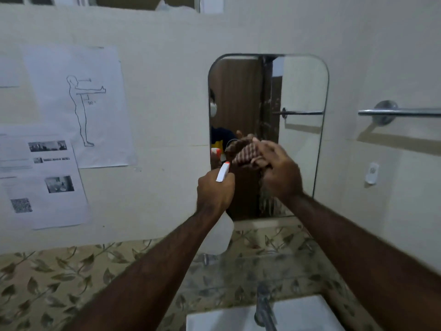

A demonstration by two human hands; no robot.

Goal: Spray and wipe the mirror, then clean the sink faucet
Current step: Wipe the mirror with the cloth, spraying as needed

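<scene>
Both arms reach forward and up toward the mirror (300, 91), a tall pane with rounded corners fixed to the pale wall (167, 68) above the counter; the left hand (214, 192) is closed in a fist round the neck of a spray bottle (220, 232), whose white head with its orange tip points up and to the right, toward the lower left part of the glass; the bottle's translucent body hangs below the fist, in front of the mirror's lower left corner; the right hand (279, 173) is raised just right of the left, fingers curled and partly closed on a bunched striped cloth (247, 154), which sits at or very near the glass in its lower middle part; whether the cloth actually touches the surface I cannot tell; the glass reflects the cloth, the hands, the bottle tip, a brown door and a rail.

Below, at the bottom edge of the view, the faucet (263, 306) stands blurred over the white sink (214, 321), well apart from both hands; the sink is set in a counter (59, 283) with a leaf pattern.

To the left of the mirror several paper sheets (78, 106) are stuck on the wall, one with an outline drawing of a standing figure; to the right a chrome towel bar (398, 112) is mounted, and under it a small white hook (371, 173).
</scene>
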